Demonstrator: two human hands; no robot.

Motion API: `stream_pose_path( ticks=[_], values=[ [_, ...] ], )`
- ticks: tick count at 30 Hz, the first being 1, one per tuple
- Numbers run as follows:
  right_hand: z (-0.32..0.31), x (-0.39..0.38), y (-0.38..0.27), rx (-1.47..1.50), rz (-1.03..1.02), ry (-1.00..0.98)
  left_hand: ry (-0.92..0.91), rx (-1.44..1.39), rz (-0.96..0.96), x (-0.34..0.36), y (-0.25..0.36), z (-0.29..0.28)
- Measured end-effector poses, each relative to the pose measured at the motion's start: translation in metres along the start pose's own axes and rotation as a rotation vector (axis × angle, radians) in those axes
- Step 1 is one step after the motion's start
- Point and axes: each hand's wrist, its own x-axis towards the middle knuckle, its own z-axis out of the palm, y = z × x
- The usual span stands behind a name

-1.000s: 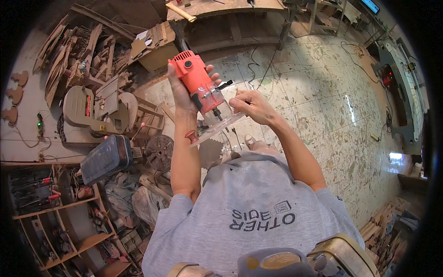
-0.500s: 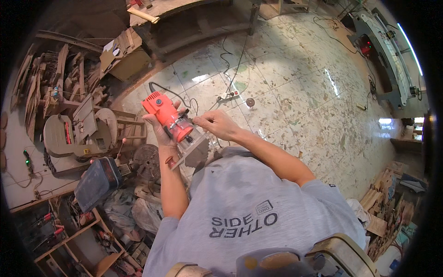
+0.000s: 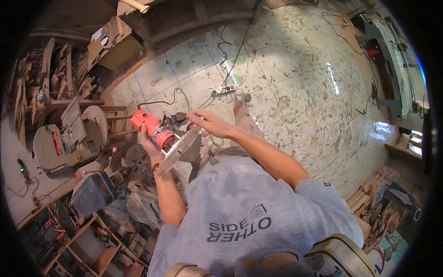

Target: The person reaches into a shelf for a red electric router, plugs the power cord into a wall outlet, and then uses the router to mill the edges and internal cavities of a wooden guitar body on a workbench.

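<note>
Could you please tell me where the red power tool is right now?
In the head view, the red power tool is left of centre, in the person's left hand, with the right hand at the far end of its clear base plate.

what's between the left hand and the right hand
The red router, with its clear base plate, lies between the left hand and right hand, as the head view shows.
</note>
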Motion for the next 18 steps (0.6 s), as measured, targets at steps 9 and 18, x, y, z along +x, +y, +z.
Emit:
stream_pose_path(
  ticks=[9,18],
  values=[
    [-0.17,0.065,0.054,-0.171,0.2,-0.034,0.408,-0.105,0.09,0.055,-0.06,0.039],
    [-0.335,0.184,0.235,-0.684,0.443,0.167,0.558,-0.206,0.07,0.127,-0.119,0.025]
  ],
)
